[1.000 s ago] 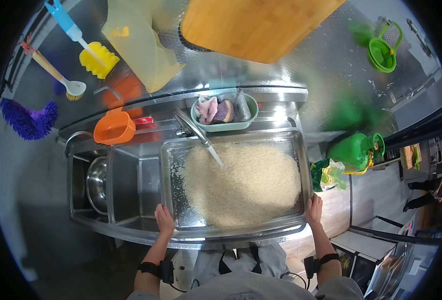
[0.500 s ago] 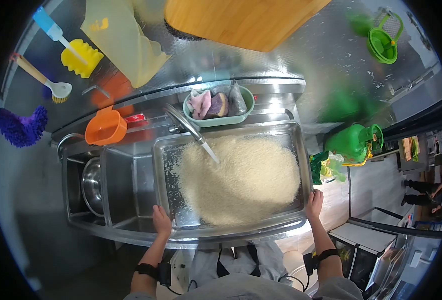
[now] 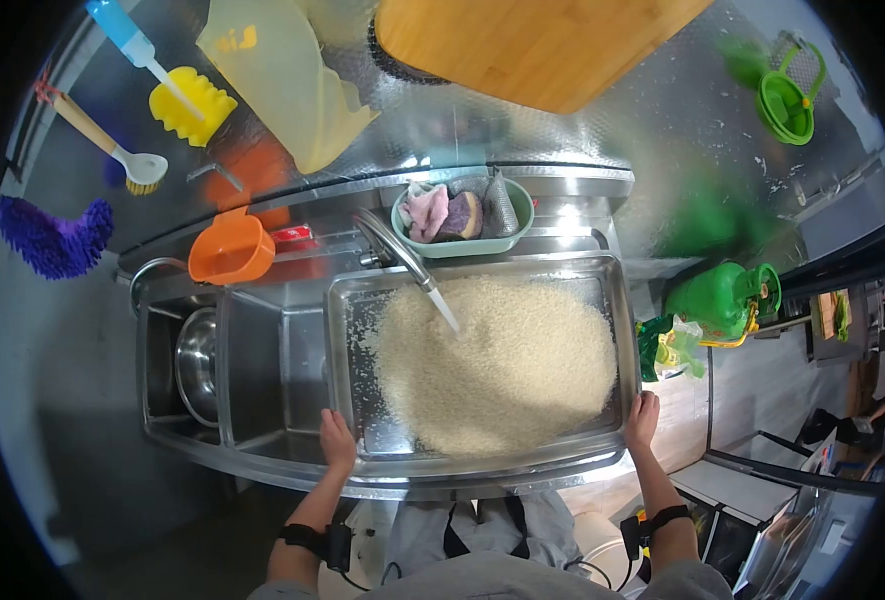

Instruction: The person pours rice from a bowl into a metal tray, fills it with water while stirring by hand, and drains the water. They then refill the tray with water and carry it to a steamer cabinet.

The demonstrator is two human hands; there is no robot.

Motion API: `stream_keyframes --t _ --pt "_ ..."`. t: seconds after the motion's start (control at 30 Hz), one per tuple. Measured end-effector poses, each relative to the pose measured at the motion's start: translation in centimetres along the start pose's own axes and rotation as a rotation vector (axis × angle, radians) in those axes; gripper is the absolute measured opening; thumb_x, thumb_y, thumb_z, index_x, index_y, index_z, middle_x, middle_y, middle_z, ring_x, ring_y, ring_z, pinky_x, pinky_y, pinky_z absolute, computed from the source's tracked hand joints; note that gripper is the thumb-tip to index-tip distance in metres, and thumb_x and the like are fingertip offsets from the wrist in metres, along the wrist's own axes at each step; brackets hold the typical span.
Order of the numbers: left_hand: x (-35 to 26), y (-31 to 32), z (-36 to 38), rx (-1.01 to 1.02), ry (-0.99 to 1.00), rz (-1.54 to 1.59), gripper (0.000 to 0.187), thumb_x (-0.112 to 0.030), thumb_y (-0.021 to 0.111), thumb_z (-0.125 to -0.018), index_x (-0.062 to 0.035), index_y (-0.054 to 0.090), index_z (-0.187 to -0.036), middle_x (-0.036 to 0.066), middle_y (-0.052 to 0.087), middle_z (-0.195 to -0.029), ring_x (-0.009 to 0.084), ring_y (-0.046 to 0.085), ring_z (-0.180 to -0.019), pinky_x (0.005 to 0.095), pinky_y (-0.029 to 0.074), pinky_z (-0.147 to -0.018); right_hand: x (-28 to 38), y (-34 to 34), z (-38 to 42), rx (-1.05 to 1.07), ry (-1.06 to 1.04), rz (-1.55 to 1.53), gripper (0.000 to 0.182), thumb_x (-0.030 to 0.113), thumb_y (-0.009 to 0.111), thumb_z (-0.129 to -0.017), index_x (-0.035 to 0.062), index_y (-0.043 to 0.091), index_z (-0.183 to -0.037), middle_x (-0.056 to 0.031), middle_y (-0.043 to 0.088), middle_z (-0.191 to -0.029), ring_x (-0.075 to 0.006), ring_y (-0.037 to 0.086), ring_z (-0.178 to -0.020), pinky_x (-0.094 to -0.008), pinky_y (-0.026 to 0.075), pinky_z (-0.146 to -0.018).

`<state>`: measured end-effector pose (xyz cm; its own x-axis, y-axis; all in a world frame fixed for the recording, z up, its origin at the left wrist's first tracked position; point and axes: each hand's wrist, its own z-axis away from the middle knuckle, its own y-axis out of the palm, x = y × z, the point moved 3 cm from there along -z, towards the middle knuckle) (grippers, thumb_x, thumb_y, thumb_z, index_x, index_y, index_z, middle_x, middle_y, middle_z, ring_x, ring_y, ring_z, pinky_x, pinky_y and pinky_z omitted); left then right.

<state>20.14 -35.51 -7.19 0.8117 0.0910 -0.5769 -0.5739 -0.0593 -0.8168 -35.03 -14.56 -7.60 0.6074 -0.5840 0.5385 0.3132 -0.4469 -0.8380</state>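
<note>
Fingers (image 3: 329, 420): pressed together, gripping metal tray (image 3: 383, 437) at its rim; left hand (image 3: 339, 446) eight o'clock, right hand (image 3: 642, 425) four, apparently for even support. Tray: centre, beneath faucet (image 3: 403, 246) at eleven. Contents: pale grains (image 3: 498, 370), presumably contained by raised sides.

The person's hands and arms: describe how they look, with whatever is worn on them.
The left hand and right hand are both bare, without gloves. Each forearm wears a black strap carrying a dark, boxy device, with a dark cable near it. Grey sleeves cover the arms higher up.
</note>
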Motion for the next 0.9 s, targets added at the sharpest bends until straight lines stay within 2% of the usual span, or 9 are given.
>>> stream_keyframes --t 0.2,0.83,0.9 --pt "-0.43 -0.32 -0.01 0.014 0.007 0.0 0.023 -0.022 0.034 -0.093 0.0003 0.04 -0.087 0.025 0.05 -0.077 0.0444 0.048 -0.078 0.0484 0.035 -0.065 -0.09 0.11 0.13 -0.019 0.001 -0.01 0.018 0.016 0.045 -0.087 -0.0025 0.042 -0.086 -0.018 0.044 -0.083 -0.0344 0.044 -0.08 -0.0419 0.036 -0.073" --pt "-0.4 -0.42 -0.22 0.033 -0.035 -0.033 0.025 -0.022 0.034 -0.093 0.0007 0.039 -0.084 0.026 0.05 -0.075 0.0457 0.047 -0.075 0.0495 0.034 -0.063 0.25 0.02 0.1 -0.024 -0.012 0.001 0.02 0.017 0.045 -0.087 -0.0029 0.043 -0.087 -0.0191 0.045 -0.083 -0.0351 0.045 -0.08 -0.042 0.036 -0.074" --pt "-0.28 -0.27 -0.22 0.015 0.009 -0.014 0.025 -0.022 0.034 -0.093 0.0006 0.039 -0.084 0.026 0.05 -0.075 0.046 0.047 -0.075 0.05 0.033 -0.063 0.23 -0.02 0.05 -0.022 -0.006 0.003 0.019 0.016 0.045 -0.087 -0.0028 0.043 -0.086 -0.0193 0.046 -0.083 -0.0353 0.045 -0.08 -0.0423 0.036 -0.073"
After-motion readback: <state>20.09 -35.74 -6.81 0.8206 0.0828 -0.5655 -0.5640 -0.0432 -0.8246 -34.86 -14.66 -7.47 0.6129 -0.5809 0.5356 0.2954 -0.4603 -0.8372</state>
